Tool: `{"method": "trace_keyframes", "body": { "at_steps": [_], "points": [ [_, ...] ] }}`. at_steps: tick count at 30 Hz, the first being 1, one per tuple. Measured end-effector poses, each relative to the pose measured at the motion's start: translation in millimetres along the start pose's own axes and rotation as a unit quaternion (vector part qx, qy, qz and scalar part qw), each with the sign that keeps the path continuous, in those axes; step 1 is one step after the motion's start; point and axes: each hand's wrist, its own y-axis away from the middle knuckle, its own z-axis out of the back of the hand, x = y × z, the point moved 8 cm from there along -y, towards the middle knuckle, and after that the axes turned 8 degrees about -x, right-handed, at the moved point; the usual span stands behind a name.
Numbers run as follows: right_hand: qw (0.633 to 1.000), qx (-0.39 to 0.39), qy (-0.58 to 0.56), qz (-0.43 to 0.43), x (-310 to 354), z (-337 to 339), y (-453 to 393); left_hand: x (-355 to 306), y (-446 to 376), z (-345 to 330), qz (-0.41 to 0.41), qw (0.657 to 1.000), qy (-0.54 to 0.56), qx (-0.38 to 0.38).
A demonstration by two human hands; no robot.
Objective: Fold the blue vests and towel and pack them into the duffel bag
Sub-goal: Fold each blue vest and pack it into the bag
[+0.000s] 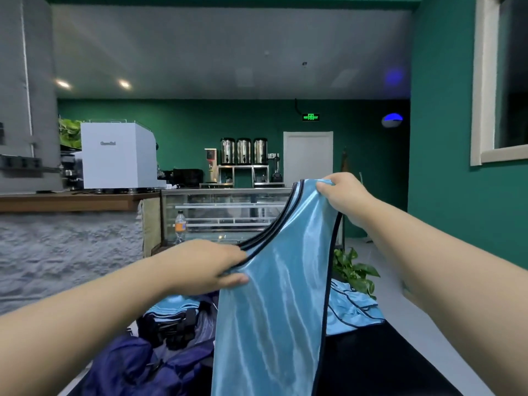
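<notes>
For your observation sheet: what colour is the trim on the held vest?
Dark navy, nearly black, edging the shiny light-blue vest; head view.

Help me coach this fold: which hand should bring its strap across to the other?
Probably right: the right hand holds its strap raised and free, while the left hand grips the vest lower, steadying it.

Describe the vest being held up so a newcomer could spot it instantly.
Start at the glass display case ahead. In front of it, the left hand and right hand grip a shiny light-blue vest. Unlike the vests lying below, it hangs upright.
</notes>
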Motion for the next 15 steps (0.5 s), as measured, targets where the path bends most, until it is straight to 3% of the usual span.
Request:
{"method": "trace_keyframes", "body": {
  "at_steps": [4, 8, 15],
  "points": [
    [0.993, -0.095, 0.023, 0.068, 15.7, 22.6, -3.7, 7.7, 1.1, 24.0, 0.029, 0.982, 0.14, -0.124],
    [0.993, -0.08, 0.049, 0.076, 10.5, 20.6, 1.5, 4.6, -0.5, 6.2, 0.018, 0.989, 0.141, -0.047],
    [0.987, -0.13, -0.049, 0.083, 14.6, 39.9, -6.7, 8.2, -3.5, 30.9, 0.046, 0.963, 0.228, -0.136]
  ]
}}
